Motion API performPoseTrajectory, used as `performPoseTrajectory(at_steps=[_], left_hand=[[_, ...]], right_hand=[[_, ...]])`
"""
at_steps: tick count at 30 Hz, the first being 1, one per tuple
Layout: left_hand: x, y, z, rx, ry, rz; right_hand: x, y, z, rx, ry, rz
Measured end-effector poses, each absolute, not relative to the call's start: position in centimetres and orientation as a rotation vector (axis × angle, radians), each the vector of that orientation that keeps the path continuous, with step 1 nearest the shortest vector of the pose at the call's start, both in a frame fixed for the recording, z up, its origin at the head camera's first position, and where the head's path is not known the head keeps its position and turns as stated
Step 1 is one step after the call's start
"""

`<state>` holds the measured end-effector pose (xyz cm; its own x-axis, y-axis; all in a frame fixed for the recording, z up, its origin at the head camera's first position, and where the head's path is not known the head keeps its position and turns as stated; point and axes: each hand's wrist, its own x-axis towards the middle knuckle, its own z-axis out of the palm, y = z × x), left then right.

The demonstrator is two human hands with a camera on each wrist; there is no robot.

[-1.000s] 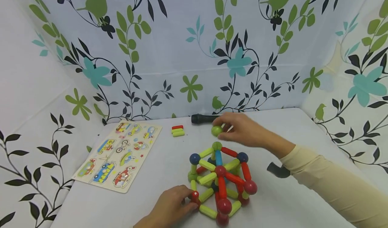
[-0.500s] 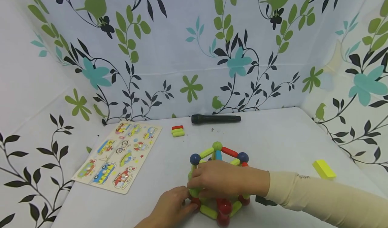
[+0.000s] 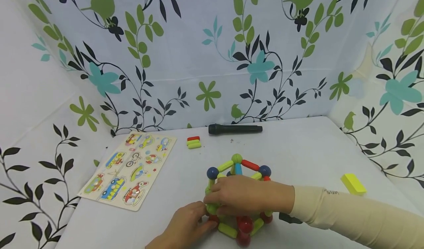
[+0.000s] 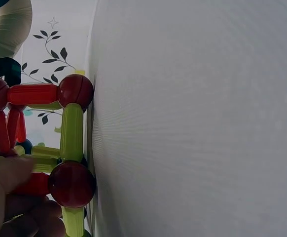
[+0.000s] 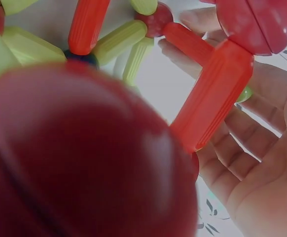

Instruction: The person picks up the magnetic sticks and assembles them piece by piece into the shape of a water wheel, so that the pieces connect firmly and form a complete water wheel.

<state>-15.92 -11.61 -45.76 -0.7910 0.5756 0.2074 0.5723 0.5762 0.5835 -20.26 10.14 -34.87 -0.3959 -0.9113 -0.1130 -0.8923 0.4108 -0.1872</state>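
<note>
A magnetic rod-and-ball structure point(image 3: 246, 224) of red, yellow-green and blue pieces stands on the white table. At its lower left corner my left hand point(image 3: 187, 223) pinches a short red rod point(image 4: 34, 184) joined to a dark red ball point(image 4: 72, 184). My right hand point(image 3: 246, 194) reaches across the front and holds a green ball point(image 3: 212, 208) right above that corner. Whether the ball touches the rod is hidden. In the right wrist view, a large red ball point(image 5: 84, 158) blocks much of the scene, and the fingers lie behind a red rod point(image 5: 215, 94).
A wooden vehicle puzzle board point(image 3: 132, 168) lies on the left. Farther back are a few loose rods point(image 3: 193, 143) and a black microphone point(image 3: 235, 129). On the right lies a yellow block point(image 3: 353, 184); a dark object point(image 3: 289, 218) is partly under the right forearm.
My right hand has brought the green ball from behind the structure down to its lower left corner, then stayed there. The yellow block came into sight. My left hand has kept its place.
</note>
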Motion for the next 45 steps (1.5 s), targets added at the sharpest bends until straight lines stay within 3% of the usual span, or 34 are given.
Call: performPoseTrajectory(at_steps=[6,15,24,32,45], left_hand=[[-16.0,-11.6,-45.9,1.000,2.694,1.168],[-17.0,-12.3,-44.6,0.951,2.629,1.050],[-24.8,-16.9,-40.2,1.017,2.727,0.537],[-33.7,-15.3,-41.9,0.818,2.993,0.193],[-35.8,-13.0,-44.0,0.772,3.003,-0.008]], right_hand=[[-19.8,10.9,-34.6,-1.601,2.481,-0.188],[-19.0,15.4,-32.4,-1.371,2.704,-0.330],[-17.3,21.0,-32.2,-1.128,2.733,-0.358],[-16.7,22.7,-33.7,-1.168,2.693,-0.375],[-17.0,22.9,-34.8,-1.194,2.673,-0.423]])
